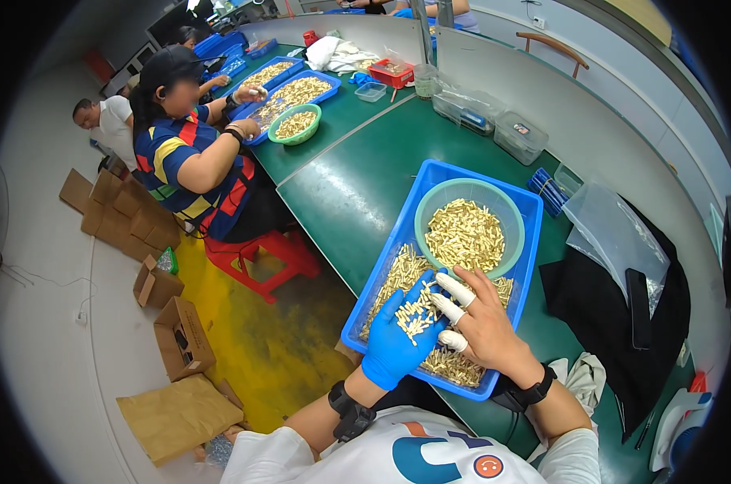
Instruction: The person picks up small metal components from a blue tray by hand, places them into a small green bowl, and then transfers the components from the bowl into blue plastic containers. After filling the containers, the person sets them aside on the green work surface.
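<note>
My left hand [394,344], in a blue glove, lies palm up over a blue tray [351,332]. A small heap of brass-coloured pins [418,315] rests in its cupped palm and fingers. Just to the right, my right hand [485,327] has white covers on several fingertips. Its fingers are stretched and apart, with the tips at the edge of the heap; no pin shows clearly gripped between them. Many more such pins lie loose in the tray. A green bowl [511,211] full of the same pins stands in the tray's far part, beyond my hands.
On the green table's right lie clear plastic bags [616,230], a black cloth [678,302] and a phone [638,310]. Clear boxes [520,135] line the partition. At the left a co-worker [192,153] sits on a red stool [261,262], handling pins over blue trays.
</note>
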Available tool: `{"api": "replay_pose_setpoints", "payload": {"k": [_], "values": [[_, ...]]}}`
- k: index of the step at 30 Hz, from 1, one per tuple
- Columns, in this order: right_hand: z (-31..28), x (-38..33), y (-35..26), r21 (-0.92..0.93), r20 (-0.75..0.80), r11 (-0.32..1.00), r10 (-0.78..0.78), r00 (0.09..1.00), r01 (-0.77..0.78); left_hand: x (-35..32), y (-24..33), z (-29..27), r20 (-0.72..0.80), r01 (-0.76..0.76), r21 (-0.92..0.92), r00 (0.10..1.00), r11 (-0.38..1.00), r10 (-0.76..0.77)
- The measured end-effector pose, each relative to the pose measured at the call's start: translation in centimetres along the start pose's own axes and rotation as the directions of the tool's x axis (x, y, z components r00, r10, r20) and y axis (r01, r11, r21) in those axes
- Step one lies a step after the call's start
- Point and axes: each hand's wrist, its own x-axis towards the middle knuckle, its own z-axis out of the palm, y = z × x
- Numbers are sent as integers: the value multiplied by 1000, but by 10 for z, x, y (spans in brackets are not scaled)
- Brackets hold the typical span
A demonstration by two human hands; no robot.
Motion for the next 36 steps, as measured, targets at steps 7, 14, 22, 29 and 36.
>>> {"api": "replay_pose_setpoints", "payload": {"k": [7,14,22,29,36], "values": [[-5,0,0,42,-29,997,-70,997,71,1,1,3,-26,-130,201,990,971,138],[-4,-1,3,78,-121,995,-48,992,58,1,2,3,-28,-99,123,994,987,103],[-1,-3,4,87,-168,995,-36,985,51,1,1,1,-14,-108,145,994,984,111],[-6,-2,3,88,-134,993,-64,989,76,-1,0,4,-7,-82,130,997,988,83],[-3,4,-2,-7,10,1000,26,1000,-26,-1,0,5,-1,-37,106,999,994,37]]}}
